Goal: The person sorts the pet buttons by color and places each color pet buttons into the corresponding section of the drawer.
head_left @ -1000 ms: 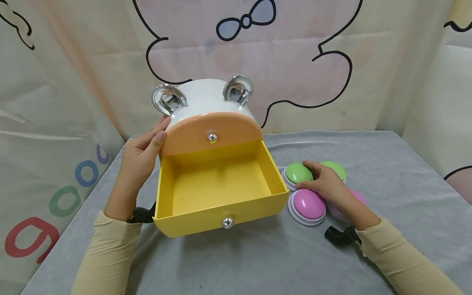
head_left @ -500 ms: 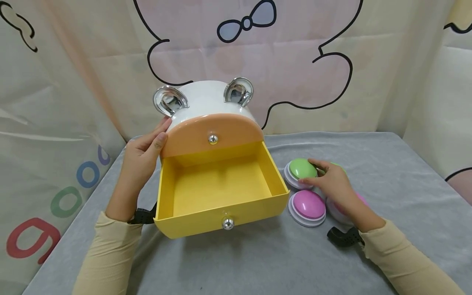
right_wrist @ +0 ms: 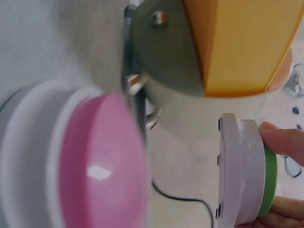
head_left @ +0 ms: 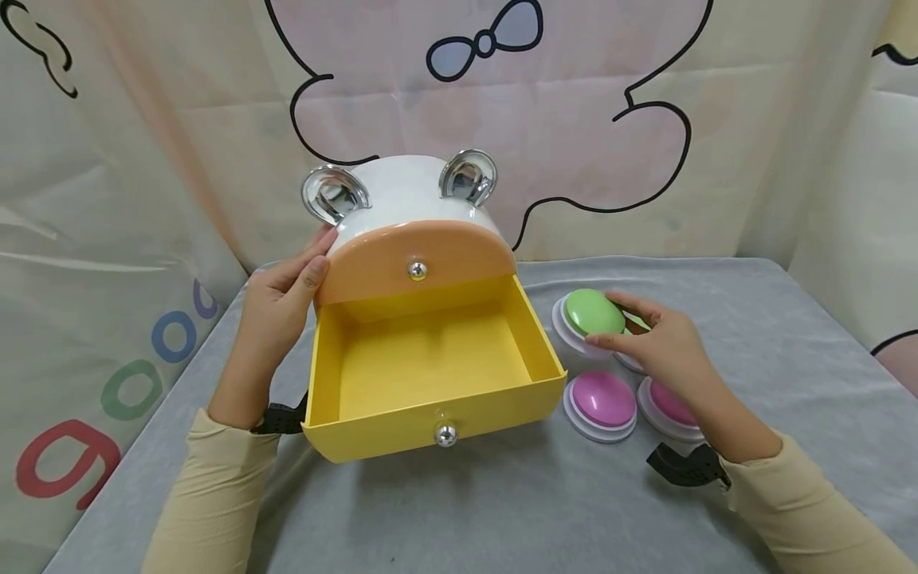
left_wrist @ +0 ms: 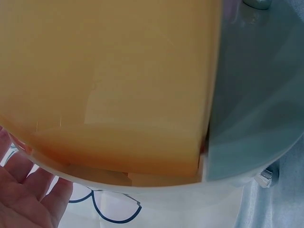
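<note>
- Gripping a green dome button (head_left: 594, 314) between thumb and curled fingers, the right hand (head_left: 663, 344) holds it lifted off the grey table (head_left: 753, 319), just right of the open yellow drawer (head_left: 430, 375).
- Left hand (head_left: 283, 291) – fingers straight and together, laid flat against the side of the white storage box (head_left: 402, 191) beside its orange upper drawer front (head_left: 416, 259).
- Two pink dome buttons (head_left: 602, 402) lie on the cloth below the right hand – another green one sits mostly hidden behind it.
</note>
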Motion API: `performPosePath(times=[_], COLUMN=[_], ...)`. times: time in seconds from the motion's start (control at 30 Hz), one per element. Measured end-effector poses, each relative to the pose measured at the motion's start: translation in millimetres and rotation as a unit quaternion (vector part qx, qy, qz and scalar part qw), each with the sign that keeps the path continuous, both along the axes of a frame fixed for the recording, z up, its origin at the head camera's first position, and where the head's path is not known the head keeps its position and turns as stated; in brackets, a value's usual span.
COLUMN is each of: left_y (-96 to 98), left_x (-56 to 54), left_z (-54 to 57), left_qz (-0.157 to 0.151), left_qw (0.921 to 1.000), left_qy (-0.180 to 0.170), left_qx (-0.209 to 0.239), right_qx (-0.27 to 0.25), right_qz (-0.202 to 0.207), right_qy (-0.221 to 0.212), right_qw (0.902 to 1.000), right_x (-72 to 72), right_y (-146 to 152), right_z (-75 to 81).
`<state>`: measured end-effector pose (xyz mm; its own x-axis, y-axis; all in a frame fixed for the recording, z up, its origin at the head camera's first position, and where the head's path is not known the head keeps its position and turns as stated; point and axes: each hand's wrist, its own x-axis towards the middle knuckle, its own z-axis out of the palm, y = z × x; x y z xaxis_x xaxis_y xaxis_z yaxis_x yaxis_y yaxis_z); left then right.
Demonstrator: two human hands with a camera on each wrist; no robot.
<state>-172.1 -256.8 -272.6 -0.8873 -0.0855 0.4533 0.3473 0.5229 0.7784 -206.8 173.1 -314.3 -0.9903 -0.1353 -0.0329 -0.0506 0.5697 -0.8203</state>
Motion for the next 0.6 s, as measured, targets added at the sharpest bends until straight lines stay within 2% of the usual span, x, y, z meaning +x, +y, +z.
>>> performPosePath(times=[0.33,0.6], left_y=[-0.2,1.0], left_x=[-0.8,0.3], left_z=[0.0,1.0], left_qz=[-0.003,-0.002], left_qw=[0.9999,0.9999], left_qy=[0.008,0.010], left_qx=[0.007,0.002], right_qx=[-0.018,-0.017], right_qz=[0.009,0.011], right_qy=[0.060,0.070], right_qw=[0.9980,0.9973], right_x=[11.0,19.9], right_y=[-11.7,-21.3], right_z=[30.6,52.8])
